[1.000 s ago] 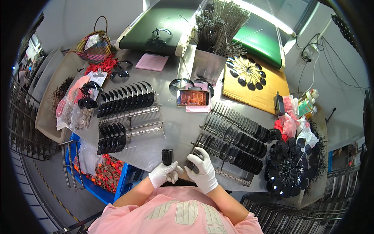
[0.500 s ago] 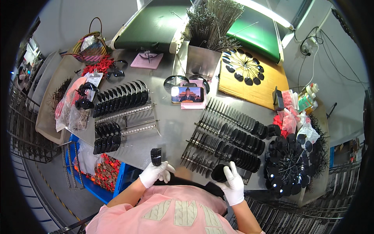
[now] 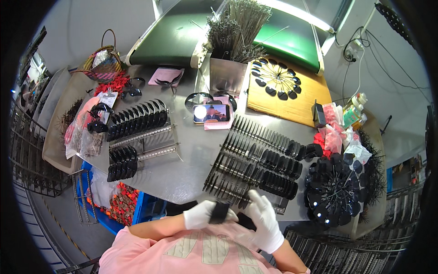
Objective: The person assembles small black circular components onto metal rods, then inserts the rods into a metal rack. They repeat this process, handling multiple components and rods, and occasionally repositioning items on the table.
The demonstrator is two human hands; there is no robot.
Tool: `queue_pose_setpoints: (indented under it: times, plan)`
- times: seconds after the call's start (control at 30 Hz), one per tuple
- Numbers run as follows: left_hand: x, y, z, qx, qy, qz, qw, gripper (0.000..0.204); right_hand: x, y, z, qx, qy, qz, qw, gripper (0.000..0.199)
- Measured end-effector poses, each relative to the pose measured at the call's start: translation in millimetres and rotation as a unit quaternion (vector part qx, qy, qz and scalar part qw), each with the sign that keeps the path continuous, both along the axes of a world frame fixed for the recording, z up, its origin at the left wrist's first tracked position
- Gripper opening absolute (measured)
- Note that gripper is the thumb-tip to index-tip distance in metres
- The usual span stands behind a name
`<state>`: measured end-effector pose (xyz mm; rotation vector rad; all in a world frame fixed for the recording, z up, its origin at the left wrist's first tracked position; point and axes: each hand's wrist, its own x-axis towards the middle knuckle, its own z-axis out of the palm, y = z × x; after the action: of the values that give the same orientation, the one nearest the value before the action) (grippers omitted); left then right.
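My left hand, in a white glove, is closed around a short stack of black curved lens-like pieces in front of my body. Close to its right, my right hand, also gloved, has its upper fingers stretched out. A dark piece shows at its thumb side, apparently the black oval lens; motion blur hides the grip in part. Just beyond my hands, a metal rack bears rows of upright black lenses. On the left, another rack carries glossy black curved pieces.
A phone leans at the middle of the metal table. Wire hooks stand behind it. Black discs on wires lie on cardboard and in a cluster at right. A blue crate sits low left.
My left hand has moved right with the stack, towards my right hand. My right hand has shifted slightly left and lower. The view has turned a little.
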<state>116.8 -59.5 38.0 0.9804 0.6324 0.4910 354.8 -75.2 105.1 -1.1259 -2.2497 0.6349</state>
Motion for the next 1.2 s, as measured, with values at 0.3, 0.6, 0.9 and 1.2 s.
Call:
queue_pose_setpoints:
  times: [0.3,0.6,0.9,1.2]
  plan:
    - [39,17,30,0.596,0.245,-0.156,0.748,0.043,-5,-33,-15,-0.159,0.415,-0.135,0.886,0.076]
    - [6,89,-3,0.746,0.267,-0.250,0.557,0.086,38,-20,-80,-0.181,0.387,-0.236,0.873,0.070]
    - [12,99,24,0.653,0.227,-0.208,0.692,0.083,14,14,-77,-0.009,0.050,-0.084,0.995,0.044]
    - [-16,260,121,0.754,0.345,0.196,0.524,0.048,59,-7,-72,-0.039,-0.003,-0.115,0.993,0.052]
